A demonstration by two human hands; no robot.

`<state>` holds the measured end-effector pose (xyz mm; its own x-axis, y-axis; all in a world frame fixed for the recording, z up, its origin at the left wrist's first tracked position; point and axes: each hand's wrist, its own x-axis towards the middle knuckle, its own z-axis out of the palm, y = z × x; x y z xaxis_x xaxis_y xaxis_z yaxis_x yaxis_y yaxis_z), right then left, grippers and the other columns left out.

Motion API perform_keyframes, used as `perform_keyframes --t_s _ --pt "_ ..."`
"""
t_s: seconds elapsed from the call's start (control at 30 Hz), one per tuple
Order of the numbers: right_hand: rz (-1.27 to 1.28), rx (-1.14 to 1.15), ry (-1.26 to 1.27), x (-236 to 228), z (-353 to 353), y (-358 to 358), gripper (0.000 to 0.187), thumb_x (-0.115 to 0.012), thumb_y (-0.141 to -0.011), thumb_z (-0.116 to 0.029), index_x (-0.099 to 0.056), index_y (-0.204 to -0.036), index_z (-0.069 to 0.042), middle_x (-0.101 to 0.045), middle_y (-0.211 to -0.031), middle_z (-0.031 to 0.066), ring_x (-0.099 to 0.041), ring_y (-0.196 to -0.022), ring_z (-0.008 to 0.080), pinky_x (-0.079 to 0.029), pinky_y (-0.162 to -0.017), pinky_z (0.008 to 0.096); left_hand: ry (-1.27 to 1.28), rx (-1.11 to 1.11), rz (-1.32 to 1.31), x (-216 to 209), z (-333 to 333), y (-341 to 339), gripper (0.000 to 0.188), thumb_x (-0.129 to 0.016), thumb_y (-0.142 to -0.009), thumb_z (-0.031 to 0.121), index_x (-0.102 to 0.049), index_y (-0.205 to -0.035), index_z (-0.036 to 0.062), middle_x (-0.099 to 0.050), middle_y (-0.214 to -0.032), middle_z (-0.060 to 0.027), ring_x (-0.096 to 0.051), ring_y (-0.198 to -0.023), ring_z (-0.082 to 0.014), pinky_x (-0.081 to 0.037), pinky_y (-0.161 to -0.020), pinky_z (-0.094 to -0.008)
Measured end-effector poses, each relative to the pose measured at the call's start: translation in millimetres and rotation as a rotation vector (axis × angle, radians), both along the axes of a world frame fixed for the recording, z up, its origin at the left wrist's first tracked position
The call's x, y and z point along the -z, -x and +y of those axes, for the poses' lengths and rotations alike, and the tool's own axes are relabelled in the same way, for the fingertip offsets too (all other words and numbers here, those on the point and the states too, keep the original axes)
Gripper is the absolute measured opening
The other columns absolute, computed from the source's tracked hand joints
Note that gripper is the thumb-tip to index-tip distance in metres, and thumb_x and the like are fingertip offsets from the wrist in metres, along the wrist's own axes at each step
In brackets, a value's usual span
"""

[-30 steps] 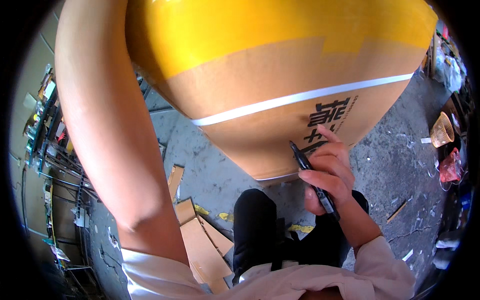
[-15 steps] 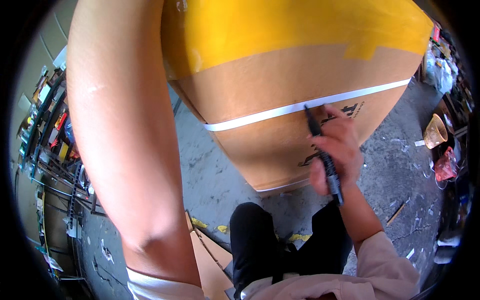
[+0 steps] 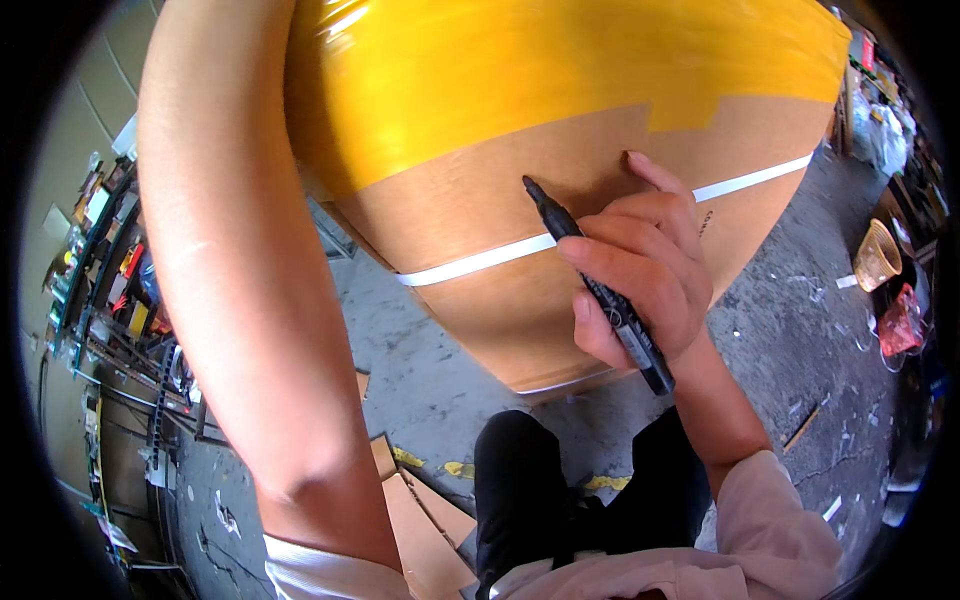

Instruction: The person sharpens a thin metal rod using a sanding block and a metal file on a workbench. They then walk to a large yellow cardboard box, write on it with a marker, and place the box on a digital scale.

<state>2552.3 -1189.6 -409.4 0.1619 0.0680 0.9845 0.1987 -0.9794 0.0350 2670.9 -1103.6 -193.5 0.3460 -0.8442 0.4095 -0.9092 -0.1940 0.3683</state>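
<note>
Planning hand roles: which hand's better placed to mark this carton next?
Probably the right hand: it holds a black marker, tip over the carton; the left hand is out of view.

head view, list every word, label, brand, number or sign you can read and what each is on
No text is clearly readable.
Carton: small dark print just beside the right hand, too small to read.
Marker: pale markings on the black barrel, too small to read.
Shelf clutter at the left: too small to tell.
Yellow tape and white strap: no print seen.
</note>
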Motion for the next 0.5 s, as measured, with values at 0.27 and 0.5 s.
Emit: perform_keyframes --t_s 0.27,0.5 --pt "-0.026 0.003 0.072 4 -8 -6 0.023 -0.059 -0.072 -0.015 -0.057 -0.094 -0.009 -0.062 -0.080 0.0108 -0.057 -0.075 0.0264 -0.042 -0.091 0.0548 -0.036 -0.043 -0.148 -4 0 2 0.040 -0.042 -0.096 0.032 -0.065 -0.107 0.0004 -0.064 -0.109 -0.0139 -0.059 -0.095 -0.0208 -0.041 -0.089 -0.0337" --pt "0.003 0.001 -0.030 5 -9 7 0.022 -0.059 -0.073 -0.015 -0.054 -0.094 -0.011 -0.060 -0.078 0.0098 -0.058 -0.077 0.0263 -0.042 -0.090 0.0552 0.004 -0.274 -0.119 1 -6 30 0.041 -0.042 -0.096 0.032 -0.064 -0.108 0.0000 -0.063 -0.112 -0.0156 -0.059 -0.098 -0.0227 -0.040 -0.091 -0.0347"
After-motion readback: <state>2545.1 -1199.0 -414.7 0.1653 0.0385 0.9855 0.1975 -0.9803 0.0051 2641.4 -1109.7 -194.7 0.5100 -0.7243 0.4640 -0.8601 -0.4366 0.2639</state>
